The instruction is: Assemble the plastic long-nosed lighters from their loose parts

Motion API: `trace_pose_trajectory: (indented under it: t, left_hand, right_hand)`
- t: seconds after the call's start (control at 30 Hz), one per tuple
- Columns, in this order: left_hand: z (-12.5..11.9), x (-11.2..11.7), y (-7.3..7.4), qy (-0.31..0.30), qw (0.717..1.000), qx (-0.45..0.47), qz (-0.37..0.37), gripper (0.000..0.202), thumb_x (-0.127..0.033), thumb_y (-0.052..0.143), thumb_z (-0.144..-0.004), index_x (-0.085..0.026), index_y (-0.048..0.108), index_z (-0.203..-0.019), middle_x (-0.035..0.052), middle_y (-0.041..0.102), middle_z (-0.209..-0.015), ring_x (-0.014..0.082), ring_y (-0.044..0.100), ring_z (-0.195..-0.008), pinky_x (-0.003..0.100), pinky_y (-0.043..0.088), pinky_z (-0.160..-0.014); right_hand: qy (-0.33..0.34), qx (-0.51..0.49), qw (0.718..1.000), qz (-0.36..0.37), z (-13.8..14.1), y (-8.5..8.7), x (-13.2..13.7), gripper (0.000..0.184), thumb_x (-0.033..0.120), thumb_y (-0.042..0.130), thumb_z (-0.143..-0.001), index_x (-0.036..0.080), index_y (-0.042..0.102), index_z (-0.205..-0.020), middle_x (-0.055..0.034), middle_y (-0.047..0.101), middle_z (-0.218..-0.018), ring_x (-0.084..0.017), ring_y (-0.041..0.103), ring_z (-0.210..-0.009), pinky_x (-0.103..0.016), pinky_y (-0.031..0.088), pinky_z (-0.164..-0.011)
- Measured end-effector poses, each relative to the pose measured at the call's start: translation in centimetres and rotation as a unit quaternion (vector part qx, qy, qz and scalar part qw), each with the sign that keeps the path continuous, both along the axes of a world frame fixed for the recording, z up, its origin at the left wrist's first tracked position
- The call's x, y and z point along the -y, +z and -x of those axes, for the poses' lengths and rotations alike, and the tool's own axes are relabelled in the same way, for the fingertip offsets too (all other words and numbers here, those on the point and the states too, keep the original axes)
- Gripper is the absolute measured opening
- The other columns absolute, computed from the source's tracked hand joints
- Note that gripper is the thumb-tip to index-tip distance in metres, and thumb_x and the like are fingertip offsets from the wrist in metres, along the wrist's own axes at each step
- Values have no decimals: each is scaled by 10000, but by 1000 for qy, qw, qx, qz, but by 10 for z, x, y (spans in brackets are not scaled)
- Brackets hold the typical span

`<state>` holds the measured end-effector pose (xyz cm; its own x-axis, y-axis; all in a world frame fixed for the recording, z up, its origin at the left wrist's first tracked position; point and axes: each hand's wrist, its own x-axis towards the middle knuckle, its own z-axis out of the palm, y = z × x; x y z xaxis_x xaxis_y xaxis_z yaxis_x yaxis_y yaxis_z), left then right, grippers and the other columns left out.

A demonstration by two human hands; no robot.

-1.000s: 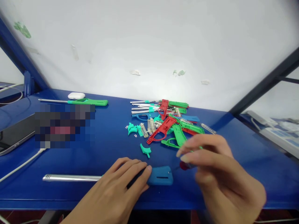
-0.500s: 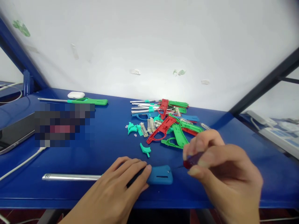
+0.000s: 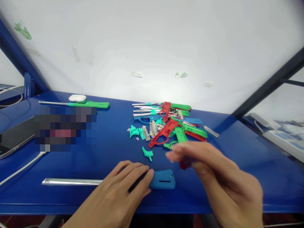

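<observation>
Head view: toward eight o'clock a long silver metal tube (image 3: 73,182) runs under the left hand (image 3: 127,186), at seven, whose fingers clamp together over a blue plastic lighter handle (image 3: 163,179), flat on the blue table (image 3: 106,148) at six. If that hold loosened, I'd expect the handle to swivel. At four, the right hand (image 3: 220,177) pinches a small dark-red tool (image 3: 184,164) in its fingers; its tip, blurred near the handle's end, might skid if pushed aslant.

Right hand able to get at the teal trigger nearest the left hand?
Probably yes: only tabletop shows between the right hand and the teal trigger, though that hand holds a red-handled screwdriver.
</observation>
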<state>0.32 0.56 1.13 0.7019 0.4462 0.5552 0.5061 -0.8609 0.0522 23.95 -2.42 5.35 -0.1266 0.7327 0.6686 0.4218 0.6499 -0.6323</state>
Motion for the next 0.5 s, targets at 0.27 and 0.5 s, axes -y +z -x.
trace_pose_trajectory:
  t: [0.27, 0.5]
  left_hand:
    - [-1, 2, -3, -7, 1000, 5, 11, 337, -211, 397, -1138, -201, 701, -1282, 44, 790, -1211, 214, 760, -1079, 363, 597, -974]
    - [1, -1, -2, -5, 1000, 11, 6, 348, -216, 392, -1139, -215, 713, -1272, 42, 786, -1209, 203, 751, -1083, 349, 578, -1001]
  right_hand:
    - [-27, -45, 998, -27, -5, 2, -4, 311, 105, 704, -966, 309, 791, -1185, -32, 726, -1054, -183, 680, -927, -289, 592, -697]
    - [-69, -63, 994, -59, -7, 1, -3, 312, 61, 767, -902, 297, 814, -1100, -11, 716, -912, -170, 666, -849, -277, 590, -691]
